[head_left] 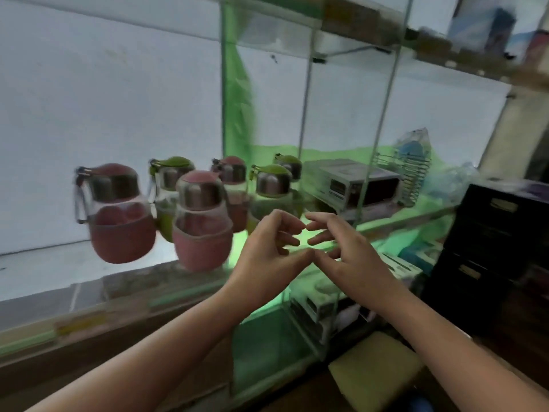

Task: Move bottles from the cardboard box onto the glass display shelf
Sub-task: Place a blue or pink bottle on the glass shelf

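Glass shelf (pixel 124 282) runs across in front of the person, and six bottles already stand on it in a loose cluster, upright, caps up. Both hands hang in the air just off the right end of that cluster, fingertips nearly meeting each other, and neither holds anything. The left hand (pixel 269 248) has its fingers loosely bent, thumb forward; the right hand (pixel 346 248) mirrors it, fingers relaxed and empty.

From the hands, the bottles all lie to the left and a little beyond. Nearest is the green-capped bottle (pixel 271 188), just past the left fingertips; the near pink bottle (pixel 202 221) stands beside the left wrist line, further left; the large pink bottle (pixel 114 212) with the side handle is well off to the left. Their long axes are vertical, so any regrip would come from the side or over the cap.

The cardboard box is not in sight from here. I judge that the next bottle must come from somewhere below or behind, out of view. The left hand is the nearer one to the standing row; free shelf lies under and right of the hands.
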Motion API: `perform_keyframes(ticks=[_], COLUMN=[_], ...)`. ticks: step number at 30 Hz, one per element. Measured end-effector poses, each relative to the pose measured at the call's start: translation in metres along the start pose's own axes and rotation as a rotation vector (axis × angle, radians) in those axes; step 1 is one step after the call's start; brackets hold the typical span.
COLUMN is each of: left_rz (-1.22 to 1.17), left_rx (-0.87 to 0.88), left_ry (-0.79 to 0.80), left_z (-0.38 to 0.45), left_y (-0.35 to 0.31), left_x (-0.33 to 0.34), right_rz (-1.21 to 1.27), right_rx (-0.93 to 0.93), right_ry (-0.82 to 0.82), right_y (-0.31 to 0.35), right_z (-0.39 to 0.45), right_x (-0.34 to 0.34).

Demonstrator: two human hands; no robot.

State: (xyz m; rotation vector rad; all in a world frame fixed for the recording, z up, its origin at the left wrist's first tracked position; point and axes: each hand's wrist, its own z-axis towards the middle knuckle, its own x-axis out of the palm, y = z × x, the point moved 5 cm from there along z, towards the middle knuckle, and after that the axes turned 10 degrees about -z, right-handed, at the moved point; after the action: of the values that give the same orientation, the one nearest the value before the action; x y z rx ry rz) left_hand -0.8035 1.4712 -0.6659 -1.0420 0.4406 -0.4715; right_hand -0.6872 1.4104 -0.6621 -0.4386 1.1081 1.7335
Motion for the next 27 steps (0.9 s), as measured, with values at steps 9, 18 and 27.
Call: perform_keyframes(ticks=[9, 18, 27], left_rz=[-0.073, -0.078, 0.020], left_rx=[-0.197, -0.459, -0.522], left_ry=[0.324, 0.579, 0.636], left_z=[-0.020, -0.086, -0.109], left_y=[0.091, 0.198, 0.291], left_x=[0.146, 0.277, 0.342], right_rz=[-0.048, -0.138, -0.121], right_rx=[0.398, 0.729, 0.774], right_ry=[0.008, 0.094, 0.262], right_y=[-0.135, -0.244, -0.343], right_z=[-0.119, -0.242, -0.306], right_x=[-0.009, -0.012, 0.010])
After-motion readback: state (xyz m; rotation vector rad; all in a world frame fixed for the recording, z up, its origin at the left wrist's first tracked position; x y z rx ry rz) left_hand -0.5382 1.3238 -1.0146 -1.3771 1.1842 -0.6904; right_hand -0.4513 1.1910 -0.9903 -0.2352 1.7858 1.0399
